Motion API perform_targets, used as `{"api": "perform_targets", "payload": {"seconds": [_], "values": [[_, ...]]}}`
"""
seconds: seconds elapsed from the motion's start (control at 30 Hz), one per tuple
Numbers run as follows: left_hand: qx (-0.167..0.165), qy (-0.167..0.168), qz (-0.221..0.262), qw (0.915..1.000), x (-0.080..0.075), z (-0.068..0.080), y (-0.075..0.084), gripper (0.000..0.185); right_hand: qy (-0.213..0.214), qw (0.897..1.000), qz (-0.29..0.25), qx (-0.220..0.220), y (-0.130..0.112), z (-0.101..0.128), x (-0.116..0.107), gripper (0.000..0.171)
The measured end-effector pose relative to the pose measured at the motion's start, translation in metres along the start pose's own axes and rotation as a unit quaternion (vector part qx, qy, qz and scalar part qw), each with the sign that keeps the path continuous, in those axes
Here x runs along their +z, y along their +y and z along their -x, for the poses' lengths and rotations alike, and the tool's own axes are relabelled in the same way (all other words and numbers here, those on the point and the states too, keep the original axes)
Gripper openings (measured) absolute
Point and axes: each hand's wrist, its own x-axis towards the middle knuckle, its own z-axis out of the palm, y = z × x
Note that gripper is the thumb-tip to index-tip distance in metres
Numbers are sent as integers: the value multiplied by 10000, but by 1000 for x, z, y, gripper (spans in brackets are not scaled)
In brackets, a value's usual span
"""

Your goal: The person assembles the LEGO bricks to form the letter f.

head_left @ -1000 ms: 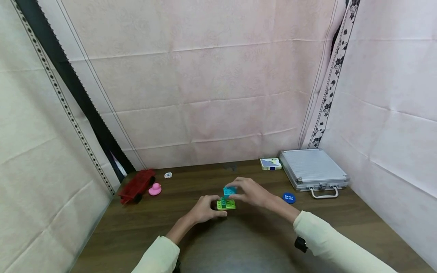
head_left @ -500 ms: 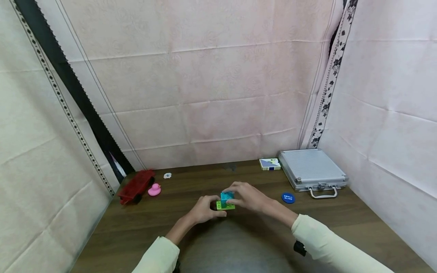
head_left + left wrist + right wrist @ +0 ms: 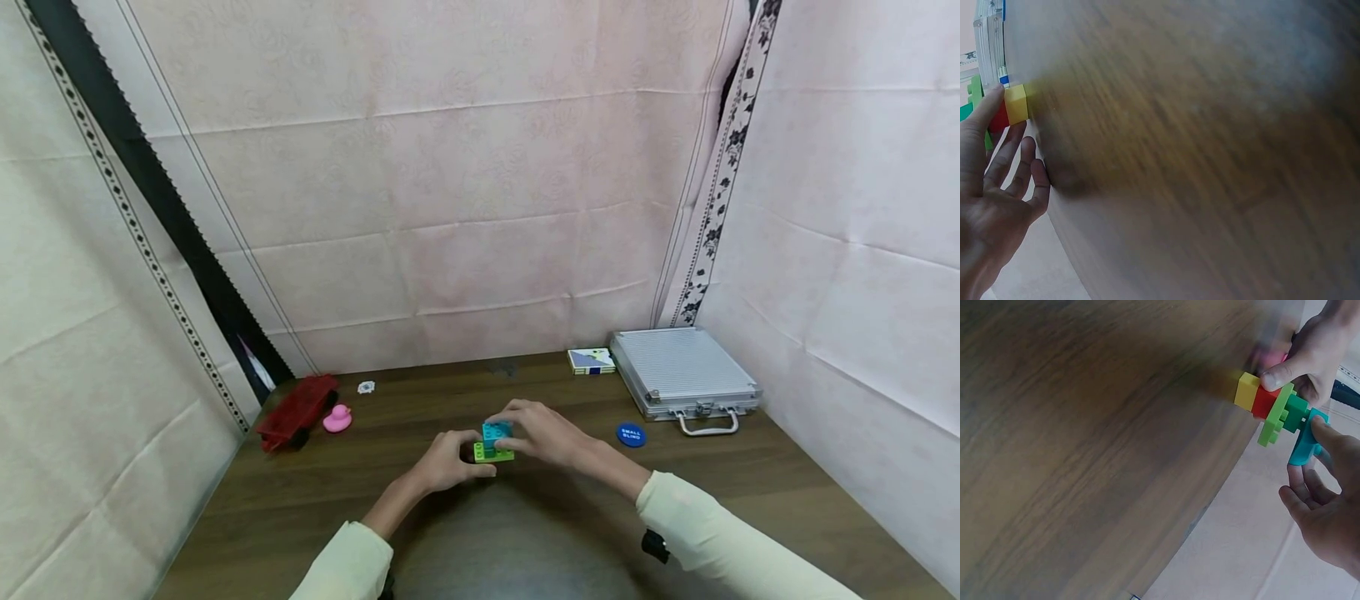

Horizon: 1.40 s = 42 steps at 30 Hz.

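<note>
A stack of toy building bricks stands between both hands at the table's middle. In the right wrist view it runs from a yellow brick (image 3: 1247, 392) at the table through a red brick (image 3: 1263, 403), a wider lime green brick (image 3: 1277, 420) and a dark green brick (image 3: 1295, 413) to a blue brick (image 3: 1302, 445) at the top. My left hand (image 3: 447, 461) grips the stack low, its thumb at the red brick. From the other side, the thumb and fingers of my right hand (image 3: 547, 433) pinch the blue brick, which sits right at the dark green brick's studs.
Left on the wooden table (image 3: 315, 517) are a red toy vehicle (image 3: 298, 412), a pink rubber duck (image 3: 337, 418) and a small white piece (image 3: 366, 387). To the right are a blue "small blind" disc (image 3: 631, 435), a silver case (image 3: 686, 375) and a small flat box (image 3: 591, 361).
My right hand has brought the blue brick left and down onto the dark green brick, then stayed nearly still. The left hand has kept its grip on the stack.
</note>
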Motion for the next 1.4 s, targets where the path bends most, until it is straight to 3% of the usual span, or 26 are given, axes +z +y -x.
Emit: {"api": "perform_targets", "payload": {"seconds": [0.53,0.8,1.03,1.23,1.4], "values": [[-8,-2,-48,10000,0,0,1,43,-104,9998,193,-6,-1,-2,1,37],[-47,8,-36,10000,0,1,3,44,69,9998,207,-44,1,3,7,39],[-19,53,-91,9999,0,-1,1,47,398,9982,-436,-52,8,14,13,51],[19,37,-88,10000,1,-4,2,44,468,9889,-1393,230,20,15,23,44],[15,153,-31,9999,3,-6,3,42,718,9848,-1577,132,30,10,27,36]]}}
